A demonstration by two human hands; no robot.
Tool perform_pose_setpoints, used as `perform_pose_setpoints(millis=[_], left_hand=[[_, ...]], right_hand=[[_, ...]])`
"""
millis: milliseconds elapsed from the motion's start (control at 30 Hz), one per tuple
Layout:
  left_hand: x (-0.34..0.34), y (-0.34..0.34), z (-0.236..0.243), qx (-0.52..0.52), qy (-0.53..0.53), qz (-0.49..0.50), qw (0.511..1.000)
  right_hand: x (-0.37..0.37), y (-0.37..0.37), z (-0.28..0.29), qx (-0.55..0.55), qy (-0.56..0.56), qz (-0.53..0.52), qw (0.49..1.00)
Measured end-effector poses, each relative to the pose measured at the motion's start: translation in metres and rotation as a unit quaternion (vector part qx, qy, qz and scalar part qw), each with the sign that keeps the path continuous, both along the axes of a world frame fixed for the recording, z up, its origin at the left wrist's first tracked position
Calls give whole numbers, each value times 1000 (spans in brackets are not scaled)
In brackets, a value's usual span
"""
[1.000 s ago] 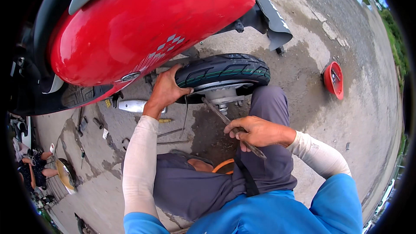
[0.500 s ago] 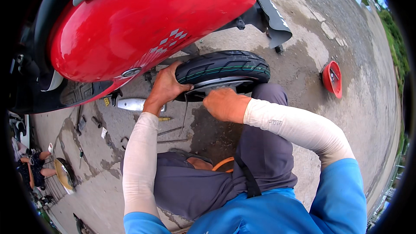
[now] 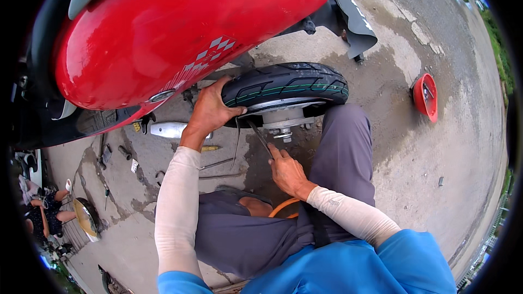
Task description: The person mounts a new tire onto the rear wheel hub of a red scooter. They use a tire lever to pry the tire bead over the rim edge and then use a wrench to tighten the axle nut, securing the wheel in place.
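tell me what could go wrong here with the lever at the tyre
1. The right hand holds a thin metal lever wedged at the rim of the black rubber tyre; it may slip and jab.
2. The left hand grips the tyre beside the lever; fingers could get pinched.

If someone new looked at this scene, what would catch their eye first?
The glossy red scooter body fills the upper left. Below it, the left hand grips a small black tyre lying at the centre, while the right hand holds a slim metal tool angled up to its rim. A red bowl-like container sits on the wet concrete ground at the right.
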State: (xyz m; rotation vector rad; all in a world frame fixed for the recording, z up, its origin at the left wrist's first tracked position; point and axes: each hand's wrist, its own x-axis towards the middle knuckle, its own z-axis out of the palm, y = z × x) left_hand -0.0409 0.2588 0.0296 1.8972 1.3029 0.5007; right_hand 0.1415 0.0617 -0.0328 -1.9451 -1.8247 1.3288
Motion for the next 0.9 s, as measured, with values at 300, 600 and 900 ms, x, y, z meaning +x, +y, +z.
perform_pose_setpoints(millis=[300, 600, 900], left_hand=[[1, -10, -4, 19, 24, 8, 1000], [-8, -2, -11, 3, 14, -4, 1000], [-5, 0, -5, -6, 20, -13, 1000]], right_hand=[[-35, -51, -130, 62, 118, -167, 977], [-92, -58, -166, 67, 103, -214, 969], [-151, -25, -174, -69, 136, -241, 958]])
